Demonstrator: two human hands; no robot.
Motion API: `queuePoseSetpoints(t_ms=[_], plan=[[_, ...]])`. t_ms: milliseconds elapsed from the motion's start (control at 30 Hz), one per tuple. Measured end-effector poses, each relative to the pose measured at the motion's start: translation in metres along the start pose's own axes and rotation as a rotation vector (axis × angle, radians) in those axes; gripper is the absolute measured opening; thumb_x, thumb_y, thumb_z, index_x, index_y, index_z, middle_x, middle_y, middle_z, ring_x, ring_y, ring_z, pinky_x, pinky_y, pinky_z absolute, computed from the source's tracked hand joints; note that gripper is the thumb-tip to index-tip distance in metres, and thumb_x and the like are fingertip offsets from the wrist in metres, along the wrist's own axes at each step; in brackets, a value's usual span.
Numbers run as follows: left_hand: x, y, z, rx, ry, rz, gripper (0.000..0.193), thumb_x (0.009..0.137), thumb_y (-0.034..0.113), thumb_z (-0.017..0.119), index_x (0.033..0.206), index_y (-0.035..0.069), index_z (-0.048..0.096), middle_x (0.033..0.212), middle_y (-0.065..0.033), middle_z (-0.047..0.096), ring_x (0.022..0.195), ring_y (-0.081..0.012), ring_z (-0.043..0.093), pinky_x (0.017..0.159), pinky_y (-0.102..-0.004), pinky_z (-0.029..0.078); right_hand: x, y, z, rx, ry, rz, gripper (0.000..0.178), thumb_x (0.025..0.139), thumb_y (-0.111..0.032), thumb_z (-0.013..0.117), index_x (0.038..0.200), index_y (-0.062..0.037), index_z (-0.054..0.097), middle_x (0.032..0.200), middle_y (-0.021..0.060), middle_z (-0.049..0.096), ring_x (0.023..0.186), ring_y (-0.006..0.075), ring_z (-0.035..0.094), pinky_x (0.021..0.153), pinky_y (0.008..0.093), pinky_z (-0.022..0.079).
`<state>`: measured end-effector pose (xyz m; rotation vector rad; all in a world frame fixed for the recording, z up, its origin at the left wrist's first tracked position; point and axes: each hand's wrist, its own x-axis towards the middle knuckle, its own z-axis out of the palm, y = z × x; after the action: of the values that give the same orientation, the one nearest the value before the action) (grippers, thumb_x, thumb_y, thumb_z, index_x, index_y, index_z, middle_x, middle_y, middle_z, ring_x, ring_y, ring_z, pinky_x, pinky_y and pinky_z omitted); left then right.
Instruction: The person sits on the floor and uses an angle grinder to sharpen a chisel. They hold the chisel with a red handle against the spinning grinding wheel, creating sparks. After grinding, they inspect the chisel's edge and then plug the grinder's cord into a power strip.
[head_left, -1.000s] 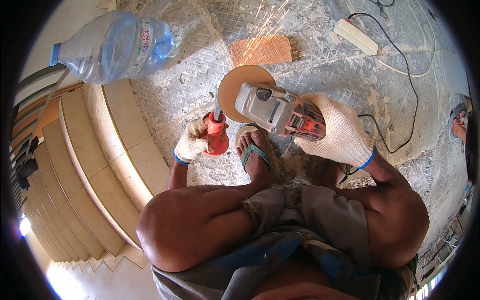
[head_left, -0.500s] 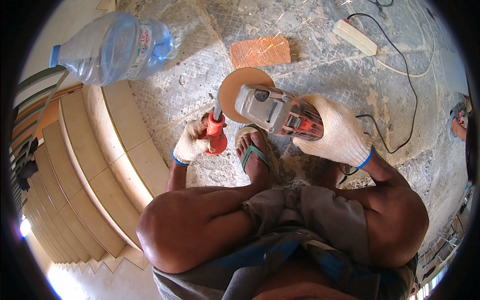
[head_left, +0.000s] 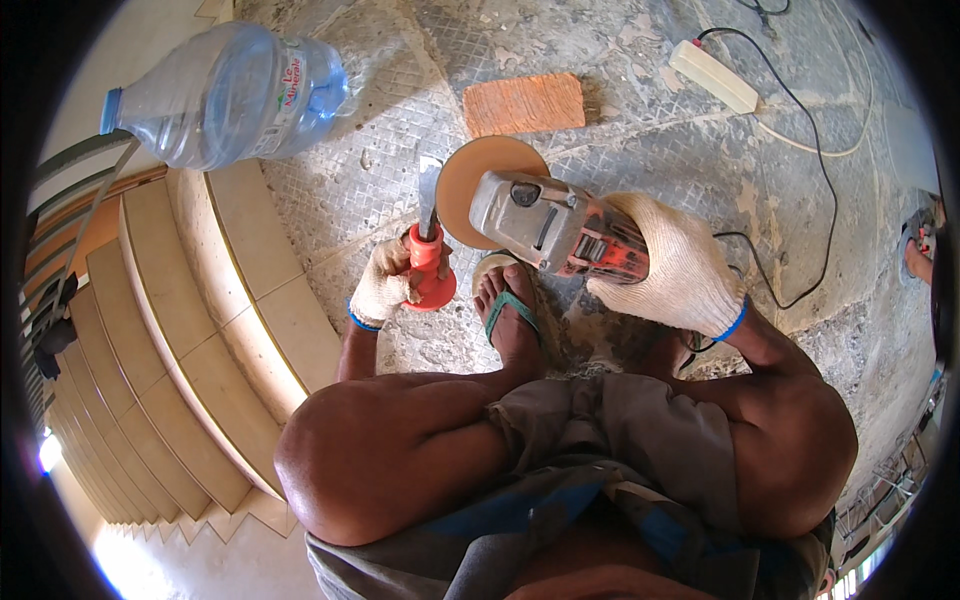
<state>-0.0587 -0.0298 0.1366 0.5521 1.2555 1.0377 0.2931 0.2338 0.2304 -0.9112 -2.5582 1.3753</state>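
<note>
In a white knitted glove with a blue cuff, my left hand (head_left: pixel 380 285) is closed round the red flanged grip of a chisel (head_left: pixel 427 265). Its metal blade points away from me, and its flat end catches the light. My right hand (head_left: pixel 685 265), gloved the same way, wraps the body of a worn grey-and-red angle grinder (head_left: pixel 555 225). The grinder's brown disc (head_left: pixel 470 185) stands right beside the chisel blade; whether they touch I cannot tell. No sparks show.
An orange-red brick (head_left: pixel 525 104) lies beyond the disc on rough concrete. A large clear water bottle (head_left: pixel 235 95) lies far left, above tiled steps (head_left: pixel 205 330). At right are a white power strip (head_left: pixel 713 76) and a black cord (head_left: pixel 832 190). My sandalled foot (head_left: pixel 512 305) is close below the grinder.
Sparks that flew over the brick and beyond are gone. The chisel has turned slightly, so its flat blade end now shows bright beside the disc. The grinder has barely moved.
</note>
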Motion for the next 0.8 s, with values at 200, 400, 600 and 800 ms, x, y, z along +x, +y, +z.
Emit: queuePoseSetpoints(t_ms=[200,400,600,800], plan=[[0.0027,0.0038,0.0030,0.016,-0.042,0.018,0.072,0.089,0.040,0.089,0.142,-0.003,0.068,0.111,-0.0090,0.076,0.092,-0.0144,0.067,0.082,-0.0301,0.055,-0.0004,0.0007,0.0003,-0.010,0.006,-0.025,0.067,0.083,-0.036,0.094,0.136,-0.0047,0.067,0.110,0.0214,0.080,0.102,0.0431,0.080,0.088,0.0506,0.065],[0.0029,0.0045,0.0024,0.028,-0.060,0.009,0.072,0.089,0.041,0.090,0.141,-0.004,0.069,0.111,-0.0086,0.076,0.093,-0.0143,0.067,0.083,-0.0305,0.055,-0.0008,0.0020,0.0007,-0.010,0.018,-0.033,0.068,0.083,-0.036,0.094,0.136,-0.0048,0.067,0.109,0.0211,0.080,0.102,0.0437,0.080,0.087,0.0510,0.065],[0.0041,0.0024,-0.0001,0.042,-0.090,0.033,0.073,0.090,0.044,0.090,0.141,-0.005,0.070,0.112,-0.0075,0.076,0.102,-0.0162,0.069,0.090,-0.0329,0.057,0.0001,-0.0004,0.0002,-0.016,0.020,-0.025,0.067,0.082,-0.036,0.094,0.135,-0.0052,0.067,0.111,0.0214,0.079,0.103,0.0434,0.080,0.087,0.0510,0.065],[0.0034,0.0001,-0.0003,0.084,-0.104,0.028,0.074,0.088,0.046,0.090,0.139,-0.005,0.071,0.113,-0.0069,0.077,0.102,-0.0158,0.069,0.092,-0.0330,0.056,0.0016,-0.0035,0.0005,-0.016,0.017,-0.018,0.066,0.083,-0.035,0.093,0.136,-0.0055,0.067,0.111,0.0212,0.080,0.104,0.0433,0.079,0.088,0.0507,0.065]])
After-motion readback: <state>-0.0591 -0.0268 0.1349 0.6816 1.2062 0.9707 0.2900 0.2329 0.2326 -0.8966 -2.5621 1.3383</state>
